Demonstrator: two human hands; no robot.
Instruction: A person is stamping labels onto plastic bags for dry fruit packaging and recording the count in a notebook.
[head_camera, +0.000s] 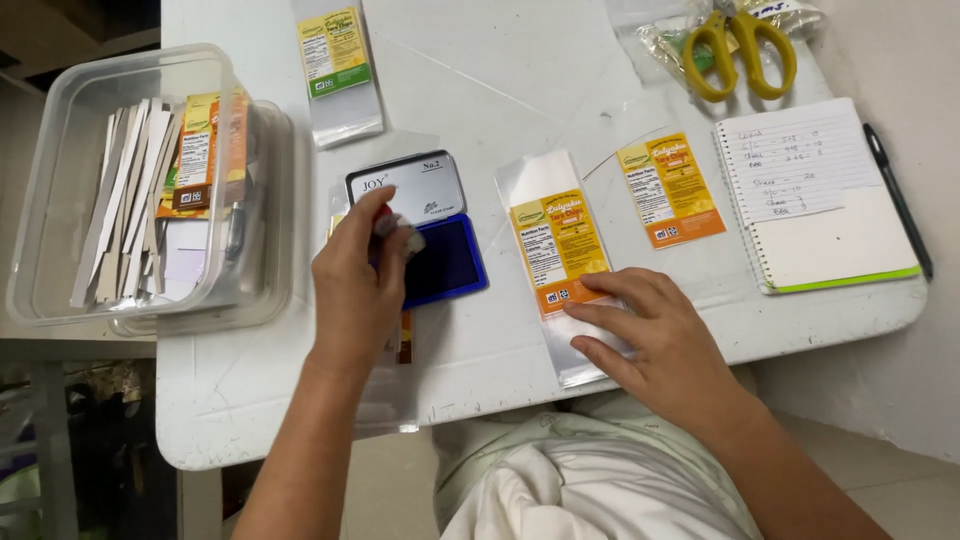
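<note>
- Head view: the left hand (352, 285) is curled around a small stamp (390, 225), fingers pinched on it, its tip down at the blue ink pad (445, 262), which sits open near the middle of the white table (250, 390).
- The left wrist is bent, knuckles up, the forearm coming in from the table's near edge.
- Just right of the ink pad lies a clear pouch with an orange and yellow label (556, 250); the right hand (650, 335) rests flat on its lower end, fingers spread and closed on nothing.
- The two hands are apart, one either side of the ink pad.
- Further right of the pad lies a second labelled pouch (670, 190), then a spiral notebook (825, 195) with a black pen (898, 200) beside it.
- Beyond the pad, at the far edge, are a third pouch (338, 65) and yellow-handled scissors (740, 50).
- Left of the pad stands a clear plastic bin (60, 200) holding paper strips and labels.
</note>
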